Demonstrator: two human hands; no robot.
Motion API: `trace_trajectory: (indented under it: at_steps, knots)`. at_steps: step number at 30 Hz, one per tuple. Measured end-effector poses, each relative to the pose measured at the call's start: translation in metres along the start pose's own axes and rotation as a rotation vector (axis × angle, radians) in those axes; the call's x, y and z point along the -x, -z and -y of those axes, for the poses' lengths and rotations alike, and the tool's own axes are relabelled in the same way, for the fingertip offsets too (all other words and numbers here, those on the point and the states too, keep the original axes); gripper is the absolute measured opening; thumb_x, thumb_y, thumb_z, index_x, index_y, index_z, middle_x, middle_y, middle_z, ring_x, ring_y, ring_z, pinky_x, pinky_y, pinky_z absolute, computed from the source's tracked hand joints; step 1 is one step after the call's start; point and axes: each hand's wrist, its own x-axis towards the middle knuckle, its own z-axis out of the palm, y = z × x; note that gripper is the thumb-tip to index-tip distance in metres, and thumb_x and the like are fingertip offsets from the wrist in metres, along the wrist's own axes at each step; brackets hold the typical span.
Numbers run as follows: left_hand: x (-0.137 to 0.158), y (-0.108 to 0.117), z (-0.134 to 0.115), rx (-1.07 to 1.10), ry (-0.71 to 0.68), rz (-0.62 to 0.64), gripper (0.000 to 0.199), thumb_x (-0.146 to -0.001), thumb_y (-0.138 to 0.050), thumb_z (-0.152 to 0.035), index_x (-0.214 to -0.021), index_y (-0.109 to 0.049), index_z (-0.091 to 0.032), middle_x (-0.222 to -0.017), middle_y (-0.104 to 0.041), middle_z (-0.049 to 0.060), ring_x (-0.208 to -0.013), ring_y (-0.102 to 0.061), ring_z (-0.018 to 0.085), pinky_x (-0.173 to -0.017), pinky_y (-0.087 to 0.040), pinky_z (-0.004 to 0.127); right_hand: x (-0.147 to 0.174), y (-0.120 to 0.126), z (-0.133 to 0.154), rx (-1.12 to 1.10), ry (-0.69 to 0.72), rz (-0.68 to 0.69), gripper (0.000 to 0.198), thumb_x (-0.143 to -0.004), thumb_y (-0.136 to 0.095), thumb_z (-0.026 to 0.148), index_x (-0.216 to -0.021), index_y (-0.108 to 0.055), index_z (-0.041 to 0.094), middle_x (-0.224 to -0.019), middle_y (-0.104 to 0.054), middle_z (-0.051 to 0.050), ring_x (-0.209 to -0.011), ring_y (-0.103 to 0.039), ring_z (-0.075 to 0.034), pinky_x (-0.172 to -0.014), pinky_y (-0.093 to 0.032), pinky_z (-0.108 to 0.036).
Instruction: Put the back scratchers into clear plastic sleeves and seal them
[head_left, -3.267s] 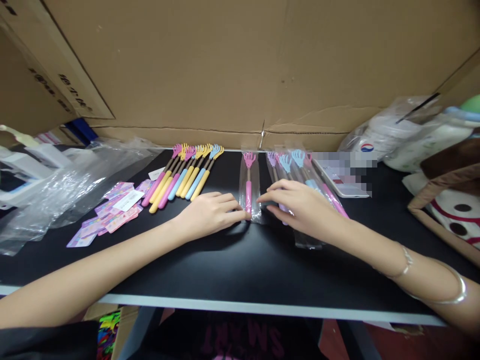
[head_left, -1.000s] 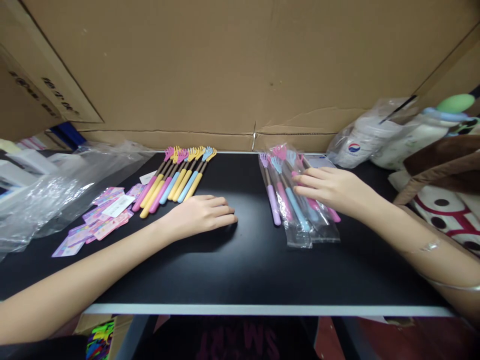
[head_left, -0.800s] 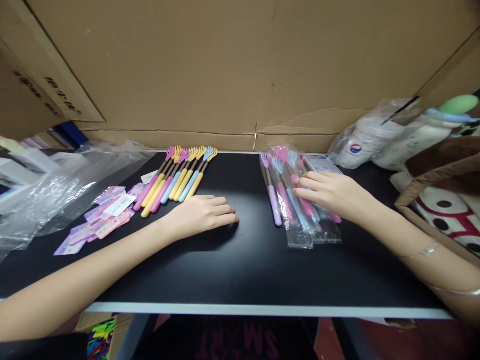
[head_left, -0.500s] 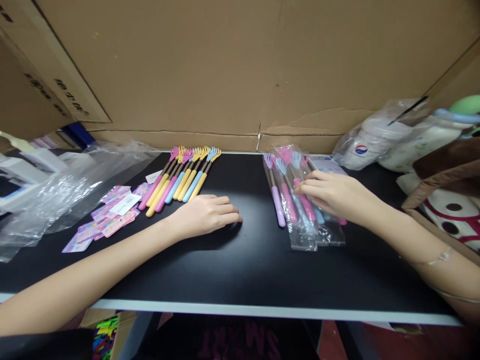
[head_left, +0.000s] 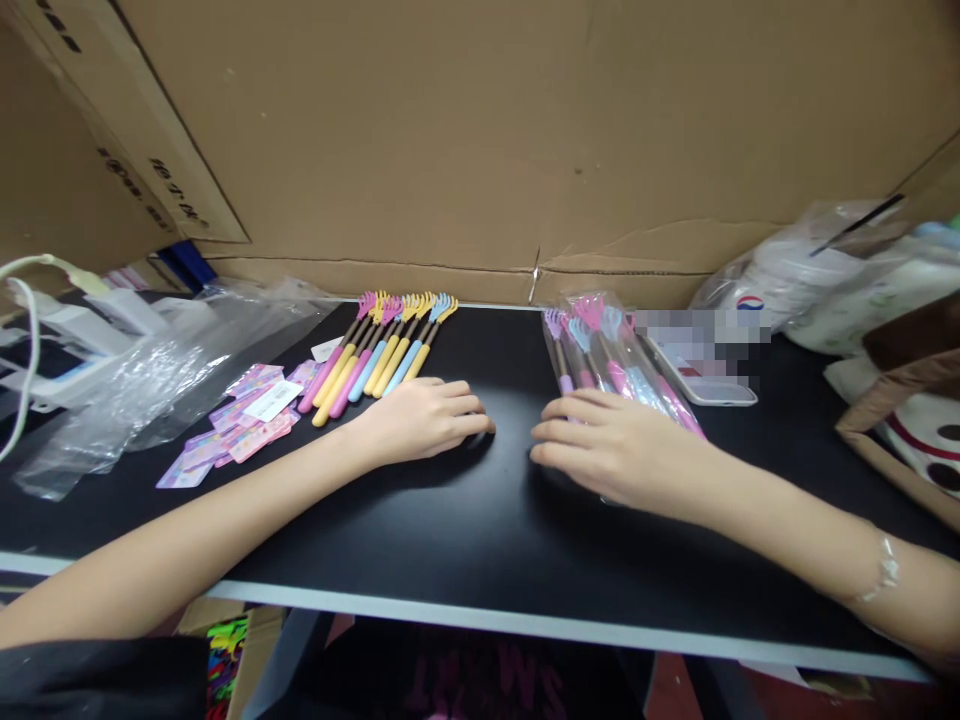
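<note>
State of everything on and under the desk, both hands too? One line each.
Left hand: palm down, fingers loosely curved, nothing visibly held
Right hand: palm down at the bagged scratchers; grip hidden
Bagged scratchers: overlapping, in clear sleeves, near ends partly hidden
Unbagged scratchers: lying side by side
Cards: loose, overlapping
Clear bags: flat, crinkled
Cup: inside clear plastic
Carton: open, colorful items inside

Right grip (head_left: 616, 445) pulled nearer, bagged pink scratcher (head_left: 602, 345) gone from middle onto pile (head_left: 646, 388)
</note>
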Motion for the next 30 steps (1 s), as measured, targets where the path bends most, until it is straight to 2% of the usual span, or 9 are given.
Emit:
trace_trajectory:
  at_steps: [3,6,11,22,30]
  knots:
    - [0.005,0.002,0.014,-0.036,0.168,0.018,0.022,-0.097,-0.044,-0.024,-0.101,-0.065,-0.022,-0.099,-0.069,0.0,-0.092,-0.061,0.015,-0.073,-0.045,0.027,-0.014,-0.005,0.022,-0.048,0.115,-0.013,0.026,-0.095,-0.041,0.01,-0.084,-0.063,0.019,-0.083,-0.066,-0.004,-0.082,-0.057,-0.017,-0.079,-0.041,-0.033]
    - [0.014,0.0,0.034,-0.096,0.373,0.056,0.025,-0.096,-0.044,-0.028,-0.106,-0.065,-0.021,-0.104,-0.068,0.003,-0.098,-0.06,0.02,-0.078,-0.048,0.03,-0.021,-0.013,0.036,-0.069,0.226,-0.089,0.022,-0.094,-0.045,0.01,-0.082,-0.061,0.017,-0.076,-0.063,-0.002,-0.077,-0.056,-0.016,-0.08,-0.04,-0.033]
    - [0.026,-0.009,0.055,-0.154,0.547,0.124,0.032,-0.095,-0.042,-0.035,-0.111,-0.064,-0.019,-0.107,-0.069,0.007,-0.104,-0.06,0.025,-0.081,-0.051,0.033,-0.018,-0.021,0.041,-0.052,0.232,-0.147,0.02,-0.094,-0.045,0.01,-0.082,-0.059,0.018,-0.075,-0.061,-0.003,-0.075,-0.054,-0.015,-0.076,-0.039,-0.031]
    - [0.023,-0.012,0.052,-0.1,0.533,0.129,0.035,-0.097,-0.038,-0.034,-0.114,-0.063,-0.018,-0.109,-0.069,0.009,-0.106,-0.059,0.024,-0.085,-0.05,0.035,-0.017,-0.031,0.042,-0.084,0.178,-0.168,0.022,-0.094,-0.043,0.008,-0.087,-0.061,0.017,-0.077,-0.062,-0.001,-0.07,-0.053,-0.013,-0.069,-0.04,-0.029]
    - [0.022,-0.018,0.056,0.067,0.411,0.089,0.038,-0.1,-0.03,-0.03,-0.121,-0.059,-0.018,-0.121,-0.064,0.007,-0.112,-0.056,0.023,-0.098,-0.045,0.038,-0.015,-0.034,0.042,-0.135,0.144,-0.142,0.024,-0.096,-0.039,0.009,-0.09,-0.061,0.016,-0.081,-0.062,-0.003,-0.074,-0.054,-0.014,-0.069,-0.04,-0.029]
